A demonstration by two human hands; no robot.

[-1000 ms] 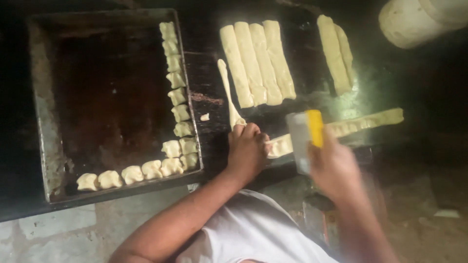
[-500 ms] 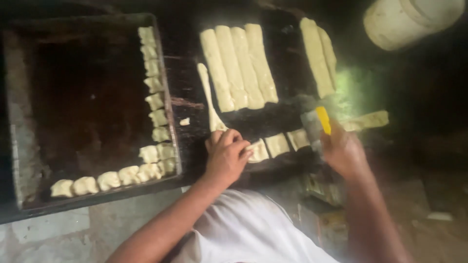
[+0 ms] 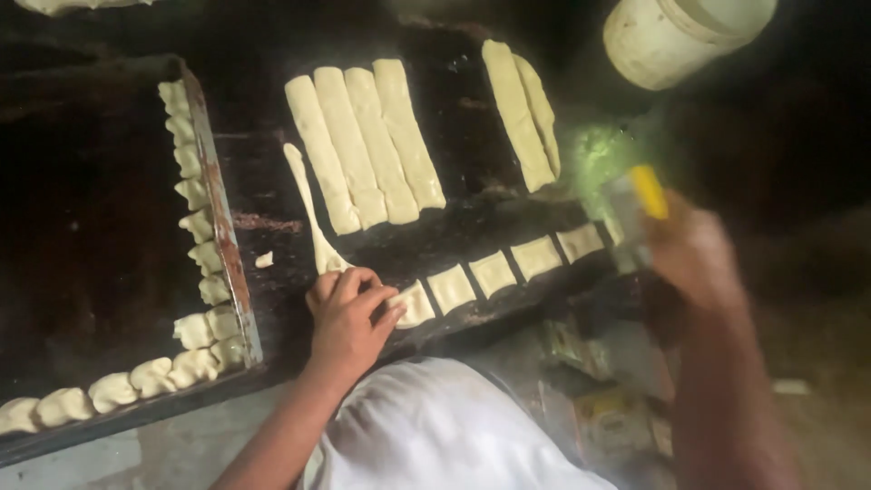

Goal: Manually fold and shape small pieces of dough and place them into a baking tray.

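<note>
- Cut dough squares (image 3: 494, 272): a row along the near edge of the dark worktop (image 3: 490, 213).
- Left hand (image 3: 349, 318): fingers curled, pressing the row's left end piece.
- Right hand (image 3: 694, 254): blurred, clasping a yellow-handled scraper (image 3: 640, 204), raised at the row's right end.
- Risk: a hasty cut may give uneven squares or nick the steadying fingers.
- Baking tray (image 3: 227, 254), left of the row: shaped pieces (image 3: 195, 227) along two edges.
- Pale tub (image 3: 676, 36), beyond: contents unseen.
</note>
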